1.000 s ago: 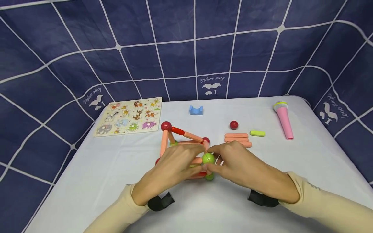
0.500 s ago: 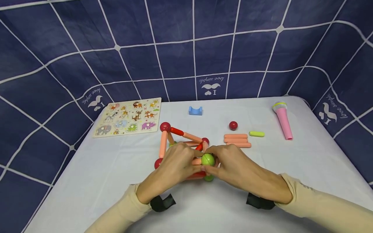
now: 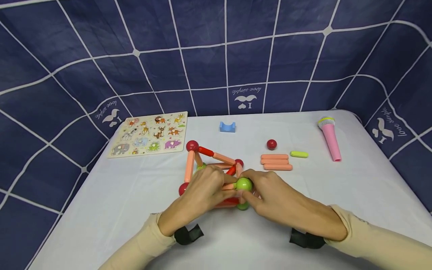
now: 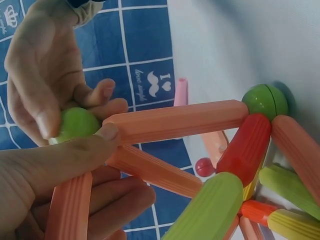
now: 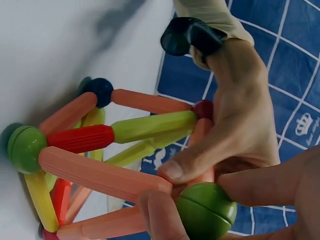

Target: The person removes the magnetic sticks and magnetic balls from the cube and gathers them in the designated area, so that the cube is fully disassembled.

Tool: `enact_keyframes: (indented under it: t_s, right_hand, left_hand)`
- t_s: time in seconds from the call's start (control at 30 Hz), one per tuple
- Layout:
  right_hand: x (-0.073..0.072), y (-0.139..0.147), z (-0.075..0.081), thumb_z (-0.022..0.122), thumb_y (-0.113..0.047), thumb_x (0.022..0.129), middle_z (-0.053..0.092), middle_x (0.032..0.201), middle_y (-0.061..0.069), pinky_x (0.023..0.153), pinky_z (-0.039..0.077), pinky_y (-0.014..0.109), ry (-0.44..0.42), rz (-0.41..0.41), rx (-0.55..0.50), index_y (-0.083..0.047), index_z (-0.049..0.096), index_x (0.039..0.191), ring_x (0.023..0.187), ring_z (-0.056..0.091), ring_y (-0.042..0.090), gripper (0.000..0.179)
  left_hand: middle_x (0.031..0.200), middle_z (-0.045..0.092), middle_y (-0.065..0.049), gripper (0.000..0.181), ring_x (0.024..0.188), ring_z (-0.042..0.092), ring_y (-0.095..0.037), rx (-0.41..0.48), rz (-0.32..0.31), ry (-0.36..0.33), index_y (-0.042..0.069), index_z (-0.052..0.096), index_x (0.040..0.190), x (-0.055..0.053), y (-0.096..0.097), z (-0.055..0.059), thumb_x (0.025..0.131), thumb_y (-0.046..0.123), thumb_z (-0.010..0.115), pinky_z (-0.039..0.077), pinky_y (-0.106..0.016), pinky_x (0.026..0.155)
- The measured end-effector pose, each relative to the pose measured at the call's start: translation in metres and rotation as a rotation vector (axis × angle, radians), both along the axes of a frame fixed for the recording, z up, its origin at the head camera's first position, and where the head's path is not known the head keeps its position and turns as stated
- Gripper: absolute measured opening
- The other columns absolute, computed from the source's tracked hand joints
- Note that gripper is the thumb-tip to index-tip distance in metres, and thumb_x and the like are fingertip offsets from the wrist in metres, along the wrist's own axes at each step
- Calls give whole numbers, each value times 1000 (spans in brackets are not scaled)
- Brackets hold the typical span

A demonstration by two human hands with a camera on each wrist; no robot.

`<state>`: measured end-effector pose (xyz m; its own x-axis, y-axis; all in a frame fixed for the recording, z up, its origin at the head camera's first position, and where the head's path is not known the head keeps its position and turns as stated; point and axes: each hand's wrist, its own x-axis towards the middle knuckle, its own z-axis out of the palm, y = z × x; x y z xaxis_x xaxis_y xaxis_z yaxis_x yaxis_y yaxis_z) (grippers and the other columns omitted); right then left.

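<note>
A frame of magnetic rods and balls stands on the table, with red balls at its upper corners and salmon, red and lime rods between. My right hand pinches a green ball at the frame's near right upper corner. Beside it, my left hand grips the ends of salmon rods that meet at this ball, its thumb on top in the left wrist view. In the right wrist view another green ball sits at a lower corner on the table. The left hand covers part of the frame's near side.
Three loose salmon rods, a lime rod and a red ball lie to the right. Farther off are a pink toy microphone, a blue notched block and an animal puzzle board. A dark tiled-pattern curtain surrounds the table.
The green ball has turned in my right fingers, so its seam no longer faces the head camera. My right hand shifted slightly right; my left hand stays on the rods.
</note>
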<state>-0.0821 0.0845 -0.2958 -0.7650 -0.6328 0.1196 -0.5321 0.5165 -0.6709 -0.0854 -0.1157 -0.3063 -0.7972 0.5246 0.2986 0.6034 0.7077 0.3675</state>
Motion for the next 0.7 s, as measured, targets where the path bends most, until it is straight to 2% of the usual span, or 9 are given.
enact_keyframes:
  t_s: [0.1, 0.23, 0.3, 0.47, 0.6, 0.7]
  right_hand:
    - [0, 4, 5, 61, -11, 94, 63, 81, -16, 53, 46, 22, -27, -6, -5, -7, 61, 110, 69, 56, 3, 16]
    - [-2, 10, 8, 66, -12, 92, 62, 91, -12, 64, 51, 23, 27, -31, 11, -8, 62, 115, 77, 58, 4, 24]
    - [-3, 13, 7, 67, -12, 91, 62, 95, -11, 70, 52, 24, 53, -37, 20, -9, 62, 119, 80, 57, 4, 29]
    - [-11, 25, 0, 71, -10, 89, 64, 98, -11, 75, 54, 26, 79, -49, -13, -10, 59, 120, 84, 61, 4, 33]
    - [-29, 38, -6, 74, -8, 88, 64, 106, -4, 79, 56, 28, 73, -87, -59, -9, 62, 117, 90, 66, 11, 32]
    - [-48, 50, -10, 74, -8, 87, 63, 114, 5, 84, 56, 33, 31, -133, -73, -7, 65, 121, 98, 68, 19, 35]
  left_hand:
    - [51, 57, 11, 23, 68, 55, -11, -30, 10, 28, 14, 81, 88, 0, 1, 0, 73, 31, 87, 42, -24, 56]
    - [47, 53, 11, 27, 66, 57, -12, -73, 9, 65, 13, 81, 93, 1, 2, 0, 73, 31, 88, 47, -28, 66]
    - [45, 48, 12, 26, 65, 56, -11, -68, 2, 75, 13, 81, 90, 1, 1, 0, 72, 31, 89, 48, -30, 71]
    - [50, 55, 13, 25, 69, 61, -11, -62, -5, 75, 14, 80, 86, 3, 0, 2, 70, 30, 90, 49, -34, 87]
    - [81, 73, 9, 39, 90, 66, -15, -65, 9, 32, 14, 79, 102, 6, -5, 12, 71, 34, 89, 52, -35, 84]
    - [107, 73, 6, 45, 101, 66, -15, -20, -4, 17, 14, 75, 114, 10, -14, 24, 76, 35, 86, 54, -33, 83]
